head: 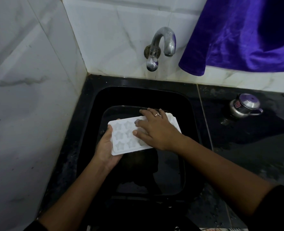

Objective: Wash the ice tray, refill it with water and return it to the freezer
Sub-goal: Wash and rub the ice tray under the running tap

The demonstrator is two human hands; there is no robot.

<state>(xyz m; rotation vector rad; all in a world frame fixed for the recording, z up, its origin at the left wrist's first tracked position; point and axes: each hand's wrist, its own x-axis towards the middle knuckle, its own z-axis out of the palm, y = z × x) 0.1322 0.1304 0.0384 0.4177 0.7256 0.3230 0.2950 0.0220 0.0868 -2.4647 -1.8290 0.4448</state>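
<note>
A white ice tray (123, 137) with star-shaped cells is held level over the black sink (94, 130). My left hand (105, 148) grips its near left end from below, thumb on the rim. My right hand (156, 130) lies flat on top of the tray's right half, fingers spread over the cells, a ring on one finger. That hand hides the right part of the tray. The steel tap (163, 44) is on the wall above the sink, and no water runs from it.
White marble-look tiles cover the left wall and the back wall. A purple cloth (241, 35) hangs at the upper right. A small steel pot with a lid (244, 105) stands on the wet black counter (254, 147) to the right of the sink.
</note>
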